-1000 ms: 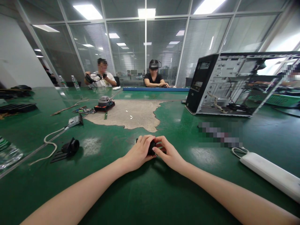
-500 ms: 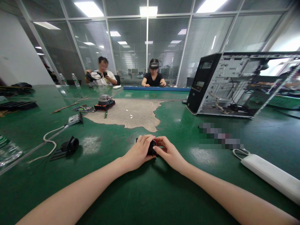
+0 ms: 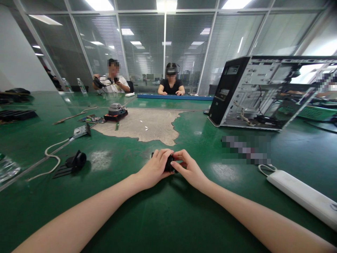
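A small black part (image 3: 169,164), mostly covered by my fingers, sits between my two hands low over the green table (image 3: 158,218); its kind cannot be made out. My left hand (image 3: 154,167) wraps over it from the left, fingers closed. From the other side my right hand (image 3: 186,165) pinches its right end between thumb and fingertips. Off to the left lies another black plastic part (image 3: 75,161) with a round opening and flat slats. Bare concrete-coloured surface (image 3: 152,123) shows through the table's torn green covering beyond my hands.
An opened computer case (image 3: 237,95) stands at the right. Before it lie a white power strip (image 3: 300,193) and a blurred-out item. At left are a metal bracket (image 3: 81,130), a white cable (image 3: 56,158), a heatsink fan (image 3: 116,110) and a plastic bottle (image 3: 9,168). Two people sit across the table.
The whole view has shifted slightly up and left. Both my hands keep the same hold on the black part. The far person's hands now both lie near the table edge.
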A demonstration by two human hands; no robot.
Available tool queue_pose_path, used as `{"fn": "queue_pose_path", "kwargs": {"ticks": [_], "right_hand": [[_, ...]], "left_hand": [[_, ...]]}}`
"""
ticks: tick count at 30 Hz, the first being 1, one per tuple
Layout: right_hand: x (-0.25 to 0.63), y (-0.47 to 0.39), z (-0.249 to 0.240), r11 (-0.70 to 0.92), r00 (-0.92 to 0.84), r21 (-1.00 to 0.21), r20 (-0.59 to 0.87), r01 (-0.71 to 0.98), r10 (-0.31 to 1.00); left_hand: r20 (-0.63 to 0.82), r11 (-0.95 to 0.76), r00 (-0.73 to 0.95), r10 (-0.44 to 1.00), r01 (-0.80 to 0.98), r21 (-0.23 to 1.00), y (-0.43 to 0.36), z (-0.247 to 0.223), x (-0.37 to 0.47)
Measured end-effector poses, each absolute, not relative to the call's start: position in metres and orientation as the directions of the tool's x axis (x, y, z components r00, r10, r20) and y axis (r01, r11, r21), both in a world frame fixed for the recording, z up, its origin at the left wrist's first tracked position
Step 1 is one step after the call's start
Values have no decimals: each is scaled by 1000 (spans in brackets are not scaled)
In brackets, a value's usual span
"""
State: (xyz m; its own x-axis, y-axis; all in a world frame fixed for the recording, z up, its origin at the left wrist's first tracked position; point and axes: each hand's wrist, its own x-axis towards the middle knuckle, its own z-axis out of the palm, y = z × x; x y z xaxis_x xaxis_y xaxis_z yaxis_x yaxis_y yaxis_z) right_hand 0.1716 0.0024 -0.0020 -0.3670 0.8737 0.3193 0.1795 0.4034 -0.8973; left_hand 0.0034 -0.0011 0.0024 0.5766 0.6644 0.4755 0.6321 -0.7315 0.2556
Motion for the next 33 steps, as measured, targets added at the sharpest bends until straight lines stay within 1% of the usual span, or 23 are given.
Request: {"fn": "queue_pose_path", "kwargs": {"ticks": [3,5,10,12,18,21,23,25,29,31,33], "right_hand": [[171,3,-1,359,-362,-912,273,197,892],[171,2,1,365,-381,-907,268,211,885],[173,-2,4,492,-413,-845,379,211,828],[173,-2,3,499,-398,-840,391,213,830],[172,1,-2,402,-379,-897,314,182,871],[171,1,-1,349,-385,-917,257,191,886],[171,1,0,349,-405,-913,243,210,881],[172,-1,1,411,-418,-882,292,229,860],[174,-3,2,555,-408,-798,437,235,802],[174,-3,1,565,-397,-793,454,228,798],[173,-3,0,542,-389,-810,437,221,811]], "left_hand": [[470,-732,581,664,632,253,-1,2,3],[470,-734,584,662,632,248,-1,1,3],[472,-735,586,659,633,241,-1,2,3],[471,-734,586,660,636,237,-1,2,3],[466,-733,591,658,644,218,0,1,4],[472,-737,593,652,640,215,0,1,3],[474,-740,594,650,636,218,0,1,3],[475,-743,596,647,633,218,0,1,3],[466,-741,600,650,634,219,-1,2,3],[466,-740,597,653,633,227,-1,3,4],[471,-740,591,654,629,237,-1,2,4]]}}
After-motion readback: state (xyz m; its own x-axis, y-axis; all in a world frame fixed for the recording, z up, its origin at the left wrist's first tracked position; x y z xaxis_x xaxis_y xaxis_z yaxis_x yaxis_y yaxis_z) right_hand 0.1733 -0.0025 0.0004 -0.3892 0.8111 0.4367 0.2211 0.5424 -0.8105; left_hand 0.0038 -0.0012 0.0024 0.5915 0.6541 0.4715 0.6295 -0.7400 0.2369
